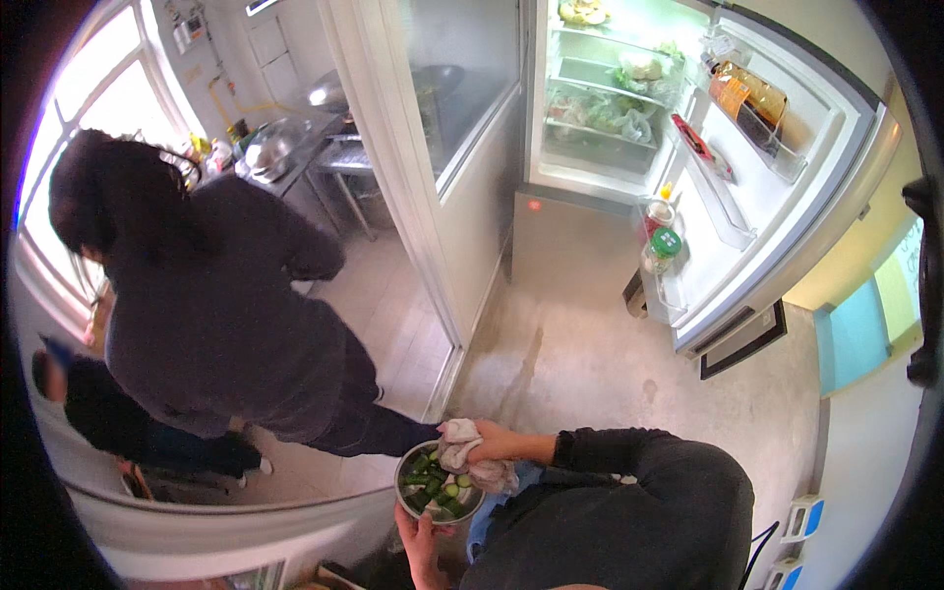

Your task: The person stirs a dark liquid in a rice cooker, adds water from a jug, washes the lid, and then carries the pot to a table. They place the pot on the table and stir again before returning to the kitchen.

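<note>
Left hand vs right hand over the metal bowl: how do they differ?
The left hand comes from the lower edge and supports the metal bowl of green cut vegetables from below; the right hand lies above the rim. The left hand's grip is on the bowl itself; the right hand's closes on a crumpled pale cloth. The left hand is partly hidden; the right shows fully. Both are bare.

Low in the centre of the frame I see a silver metal bowl (405,484) with dark green and pale green cucumber pieces (430,487). My right hand (497,442) holds a pale pinkish-white cloth (462,447). My sleeve is black. At left, another person (216,305) wears dark grey. In the upper right the open fridge (787,197) is white inside, with an amber-brown bottle (752,93).
</note>
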The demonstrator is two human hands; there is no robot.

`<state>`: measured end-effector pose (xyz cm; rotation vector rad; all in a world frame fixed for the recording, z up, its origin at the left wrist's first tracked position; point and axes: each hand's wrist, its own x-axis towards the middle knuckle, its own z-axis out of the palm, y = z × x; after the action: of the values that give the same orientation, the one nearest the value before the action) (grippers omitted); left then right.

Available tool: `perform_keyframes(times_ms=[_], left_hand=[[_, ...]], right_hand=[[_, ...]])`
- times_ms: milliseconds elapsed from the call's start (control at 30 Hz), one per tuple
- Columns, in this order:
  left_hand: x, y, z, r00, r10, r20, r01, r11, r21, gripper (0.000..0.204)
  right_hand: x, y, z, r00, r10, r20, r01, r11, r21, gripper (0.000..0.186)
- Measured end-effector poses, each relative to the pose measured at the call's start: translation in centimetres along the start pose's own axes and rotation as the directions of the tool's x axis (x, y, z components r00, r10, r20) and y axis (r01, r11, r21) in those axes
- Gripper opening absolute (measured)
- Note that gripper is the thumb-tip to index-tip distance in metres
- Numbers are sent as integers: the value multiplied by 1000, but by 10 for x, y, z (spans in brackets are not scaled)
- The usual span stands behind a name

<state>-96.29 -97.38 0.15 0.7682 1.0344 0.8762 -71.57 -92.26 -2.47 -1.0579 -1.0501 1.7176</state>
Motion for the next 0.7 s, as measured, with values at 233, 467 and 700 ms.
perform_keyframes(times_ms=[233,467,700], left_hand=[[115,21,-29,996,19,87,-4,984,-177,42],[234,20,-51,958,269,-98,-150,763,629,14],[293,113,-1,967,131,217,-18,889,-458,46]], right_hand=[[55,-43,-36,928,78,-363,-50,995,86,49],[134,-115,-88,896,-27,-443,74,993,88,45],[233,-154,-102,968,5,-252,15,997,74,40]])
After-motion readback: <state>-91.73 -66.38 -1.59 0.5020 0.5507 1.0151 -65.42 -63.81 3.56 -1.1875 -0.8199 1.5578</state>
